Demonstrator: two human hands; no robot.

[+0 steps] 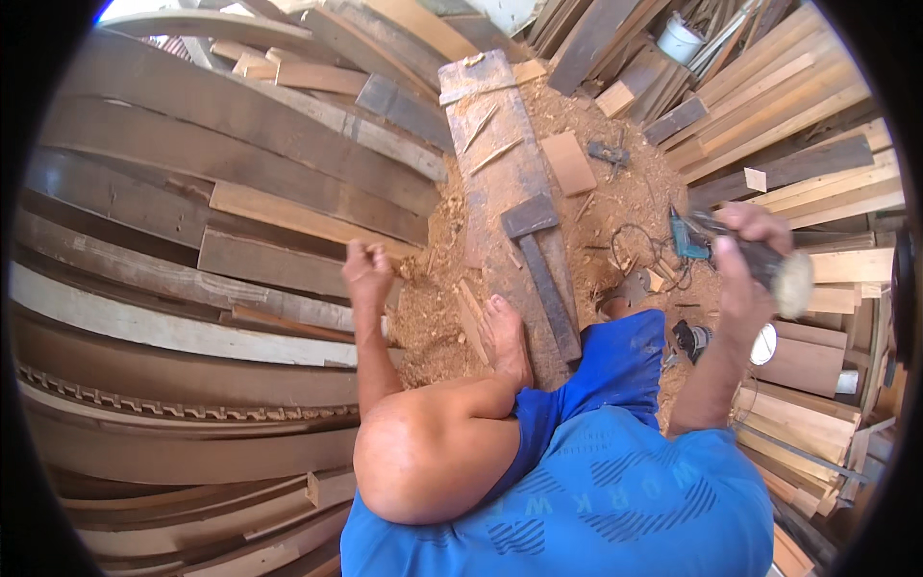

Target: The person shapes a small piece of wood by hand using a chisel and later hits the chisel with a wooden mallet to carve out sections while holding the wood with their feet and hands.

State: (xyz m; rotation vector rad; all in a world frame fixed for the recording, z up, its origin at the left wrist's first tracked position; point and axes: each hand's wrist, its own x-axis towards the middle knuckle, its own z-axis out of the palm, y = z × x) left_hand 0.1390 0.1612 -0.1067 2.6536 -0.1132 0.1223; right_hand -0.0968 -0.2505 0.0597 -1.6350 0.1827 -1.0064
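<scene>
My left hand (370, 272) is raised at the left, fingers curled closed, over sawdust beside stacked boards. Whatever may be inside its fingers is hidden. At the right, my right hand (748, 252) grips a dark, thick object with a pale rounded end (794, 286); motion blurs it, and its kind is unclear. Between my hands lies a worn plank (500, 183), running away from me. A dark hammer-shaped tool with a flat head (530, 216) and long bar rests on it. Two thin wooden sticks (496, 156) lie farther up the plank. My bare foot (504, 337) is beside its near left edge.
Long boards (240, 125) are stacked on the left, more timber (779, 106) on the right. Sawdust (433, 327) covers the floor. A brown board piece (569, 163), a teal corded power tool (688, 237) and a grinder-like tool (691, 339) lie right of the plank. A white bucket (680, 40) stands far right.
</scene>
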